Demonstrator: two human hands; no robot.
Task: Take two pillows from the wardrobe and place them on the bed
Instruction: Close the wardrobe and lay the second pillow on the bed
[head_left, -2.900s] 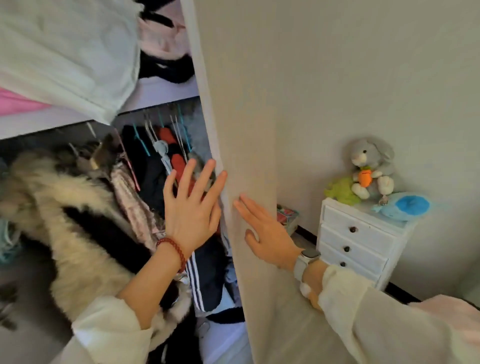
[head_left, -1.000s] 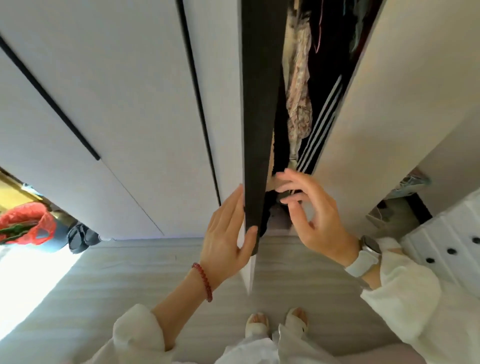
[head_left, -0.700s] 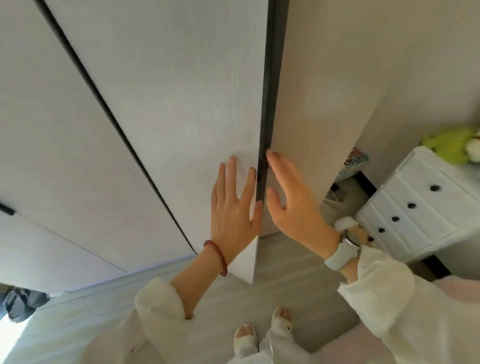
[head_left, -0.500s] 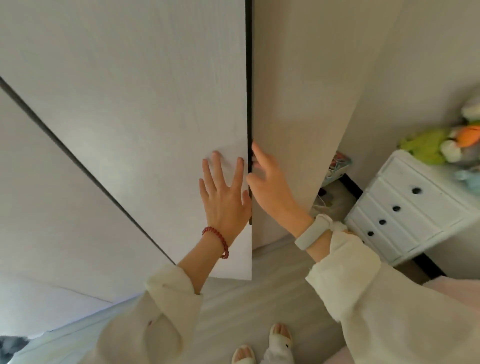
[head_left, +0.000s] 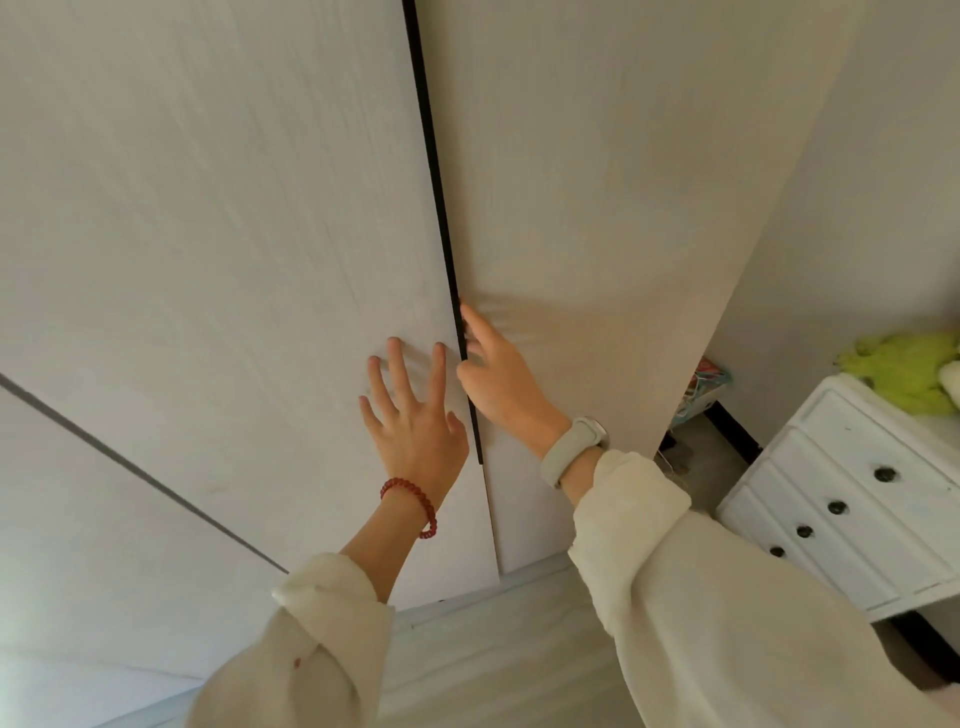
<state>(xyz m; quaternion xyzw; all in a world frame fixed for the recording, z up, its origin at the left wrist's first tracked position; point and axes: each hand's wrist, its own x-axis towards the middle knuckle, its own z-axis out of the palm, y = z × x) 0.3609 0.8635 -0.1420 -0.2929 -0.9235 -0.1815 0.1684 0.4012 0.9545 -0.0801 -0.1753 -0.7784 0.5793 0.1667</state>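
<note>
The wardrobe doors are pale whitish-grey with faint wood grain, split by a black gap. A red bead bracelet circles 1 wrist, a cream watch band the other; both sleeves are cream. The white drawer chest carries black knobs and a lime-green plush.

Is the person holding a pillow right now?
No, the left hand and right hand are empty, pressed flat on the wardrobe doors.

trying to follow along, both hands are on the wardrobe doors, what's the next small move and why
Probably lift both hands off. The left hand lies flat on the left door, the right hand at the seam, and the doors look shut with only a thin dark gap.
</note>
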